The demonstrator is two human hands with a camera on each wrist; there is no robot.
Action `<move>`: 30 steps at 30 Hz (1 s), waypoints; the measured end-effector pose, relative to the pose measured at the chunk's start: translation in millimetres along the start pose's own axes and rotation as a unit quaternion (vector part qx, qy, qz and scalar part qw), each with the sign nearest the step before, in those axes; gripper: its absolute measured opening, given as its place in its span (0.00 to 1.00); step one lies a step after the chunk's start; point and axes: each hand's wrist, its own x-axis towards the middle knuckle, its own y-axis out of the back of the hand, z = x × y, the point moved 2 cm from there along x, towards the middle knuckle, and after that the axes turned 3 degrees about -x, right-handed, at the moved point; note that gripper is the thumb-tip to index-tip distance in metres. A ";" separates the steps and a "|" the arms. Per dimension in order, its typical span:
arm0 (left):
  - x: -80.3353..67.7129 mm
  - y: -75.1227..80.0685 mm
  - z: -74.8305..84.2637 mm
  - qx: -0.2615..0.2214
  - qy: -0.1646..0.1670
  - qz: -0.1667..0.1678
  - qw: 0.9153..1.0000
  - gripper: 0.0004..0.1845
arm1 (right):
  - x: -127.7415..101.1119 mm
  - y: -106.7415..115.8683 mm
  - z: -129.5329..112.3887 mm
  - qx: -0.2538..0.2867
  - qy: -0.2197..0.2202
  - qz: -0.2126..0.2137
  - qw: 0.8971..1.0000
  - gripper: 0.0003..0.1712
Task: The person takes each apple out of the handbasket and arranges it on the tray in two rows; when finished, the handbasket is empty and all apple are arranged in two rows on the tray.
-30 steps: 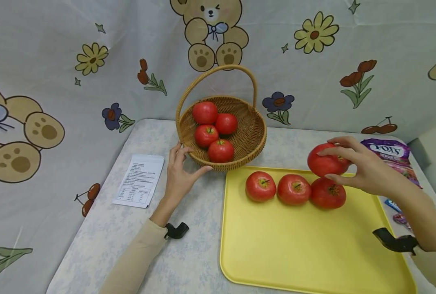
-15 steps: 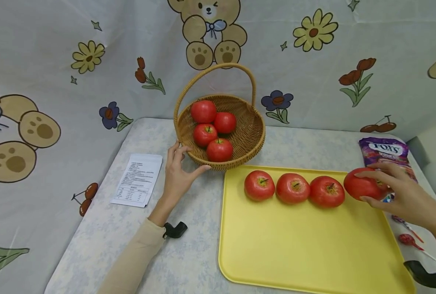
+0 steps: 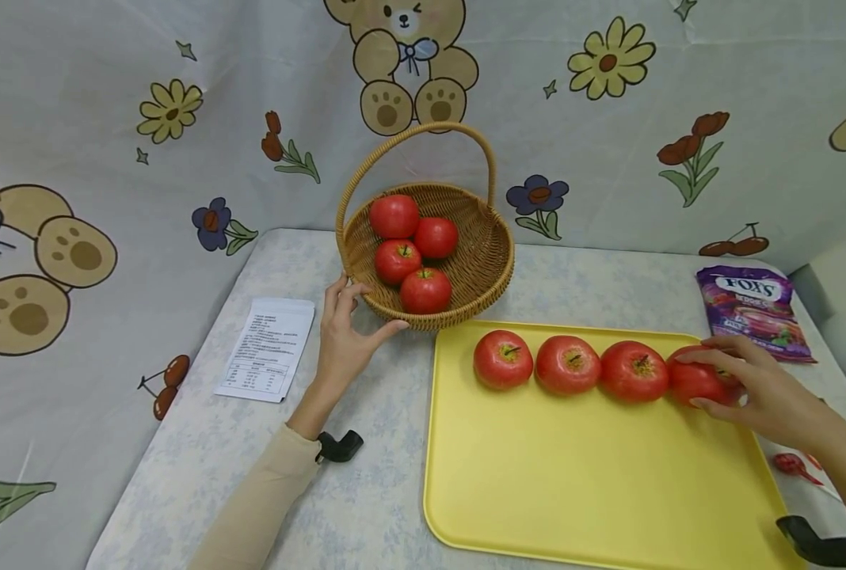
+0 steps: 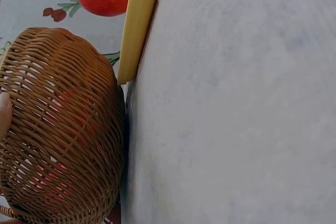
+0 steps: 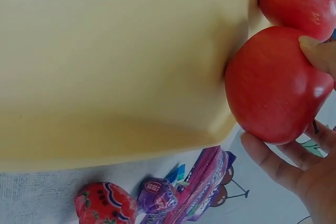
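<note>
My left hand (image 3: pixel 348 340) holds the lower left rim of a brown wicker basket (image 3: pixel 483 237), which tilts towards me. Several red apples (image 3: pixel 394 216) lie in it, mostly on its left side. In the left wrist view the basket's woven side (image 4: pixel 63 124) fills the left part. On a yellow tray (image 3: pixel 573 483), three red apples (image 3: pixel 568 366) form a row along the far edge. At the row's right end my right hand (image 3: pixel 772 396) grips another apple (image 3: pixel 701 376) between thumb and fingers. The right wrist view shows this apple (image 5: pixel 273 87) in the tray's corner, close against its neighbour.
A purple candy bag (image 3: pixel 754 309) lies beyond the tray's far right corner. A red lollipop (image 3: pixel 794 465) lies beside its right edge, partly behind my right arm. Left of the basket is a white printed paper (image 3: pixel 269 348). A patterned cloth (image 3: pixel 608 142) hangs behind the table.
My right hand has carried its apple right and down, from above the third apple to the row's right end on the tray. My left hand and the basket stay in place.
</note>
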 end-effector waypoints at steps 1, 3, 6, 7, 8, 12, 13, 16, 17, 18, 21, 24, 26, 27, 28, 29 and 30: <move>-0.2 0.2 -0.1 0.001 0.000 0.000 1.000 0.37 | 0.6 -0.3 -0.4 -0.003 0.002 -0.001 1.000 0.38; -0.5 0.4 -0.2 0.000 -0.001 0.000 1.000 0.37 | 1.3 -1.0 -0.8 -0.010 0.008 -0.002 1.000 0.38; -0.4 0.4 -0.1 -0.002 -0.001 0.000 1.000 0.37 | 1.4 -3.1 -1.8 -0.023 0.019 0.000 1.000 0.38; -0.3 0.3 0.0 -0.002 -0.001 0.000 1.000 0.37 | 1.2 -3.8 -2.1 -0.028 0.023 0.000 0.999 0.38; -0.2 0.2 0.0 -0.002 0.000 0.000 1.000 0.37 | 1.0 -4.4 -2.3 -0.032 0.027 0.000 0.999 0.38; 0.6 -0.1 0.6 -0.004 -0.004 0.000 1.000 0.37 | 0.0 -6.9 -2.5 -0.044 0.030 -0.005 0.999 0.38; 0.8 -0.2 0.8 -0.004 -0.005 0.000 1.000 0.37 | -0.3 -7.1 -2.8 -0.046 0.028 -0.005 0.999 0.37; 1.1 -0.2 1.5 -0.005 -0.006 -0.001 1.000 0.37 | -1.3 -7.2 -3.8 -0.046 0.022 -0.004 0.999 0.37; 1.1 -0.2 1.8 -0.005 -0.006 -0.001 1.000 0.37 | -1.3 -7.3 -4.3 -0.045 0.022 -0.003 0.999 0.38; 1.0 -0.1 1.8 -0.004 -0.005 -0.001 1.000 0.37 | -1.2 -7.5 -4.7 -0.045 0.021 -0.001 0.999 0.38; 0.8 0.5 1.9 0.002 -0.001 0.000 1.000 0.37 | -0.8 -8.1 -5.8 -0.047 0.017 0.004 0.999 0.39; 1.0 1.0 1.0 0.005 0.001 0.001 1.000 0.36 | -0.7 -9.4 -5.7 -0.052 0.015 0.007 0.998 0.40; 0.9 1.1 0.5 0.005 0.001 0.001 1.000 0.36 | -1.5 -10.5 -5.2 -0.057 0.015 0.004 0.998 0.42; 0.9 1.0 0.2 0.004 0.001 0.002 1.000 0.37 | -2.1 -10.8 -5.2 -0.059 0.015 0.003 0.998 0.42; 0.9 0.9 0.1 0.003 0.000 0.002 1.000 0.37 | -2.7 -10.8 -5.5 -0.061 0.015 0.003 0.998 0.43; 0.9 0.7 0.2 0.003 0.000 0.001 1.000 0.37 | -3.3 -11.0 -5.6 -0.065 0.013 0.002 0.998 0.44; 0.9 0.6 0.5 0.001 -0.001 0.001 1.000 0.37 | -3.9 -10.7 -6.0 -0.067 0.011 0.001 0.998 0.45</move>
